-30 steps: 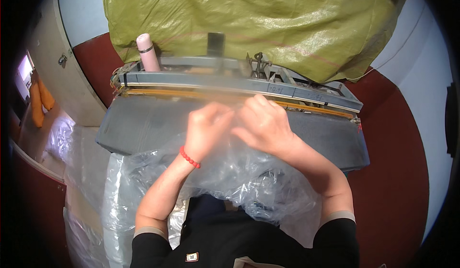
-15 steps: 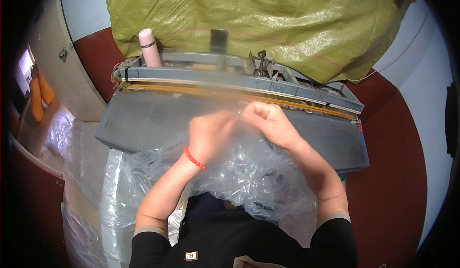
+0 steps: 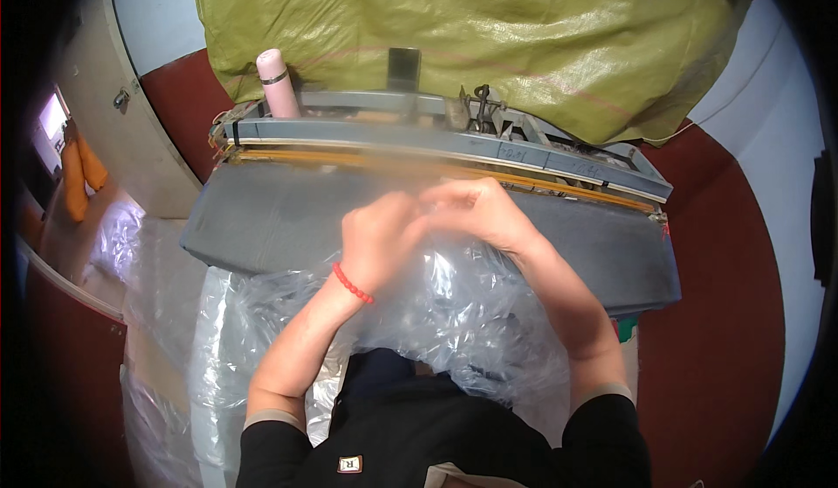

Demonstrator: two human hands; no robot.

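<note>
Clear plastic film (image 3: 454,313) hangs in crumpled folds from the front edge of a grey padded bench (image 3: 279,213) down over my lap. My left hand (image 3: 380,230), with a red bead bracelet at its wrist, is closed on the film's upper edge; a haze blurs its fingers. Right beside it my right hand (image 3: 476,213) pinches the same film between thumb and fingers. The two hands almost touch, above the middle of the bench. Exactly where the film runs between the fingers is hard to make out.
Behind the bench runs a long grey metal bar (image 3: 349,132) with a yellow strip (image 3: 559,193) under it. A pink flask (image 3: 278,85), a dark upright plate (image 3: 403,69) and metal scissors (image 3: 480,104) stand along it. An olive sheet (image 3: 489,34) hangs behind. More film (image 3: 218,357) lies at left.
My hands have come closer together, the right one shifting slightly left and up. The whole view has shifted a little. Both hands keep hold of the film.
</note>
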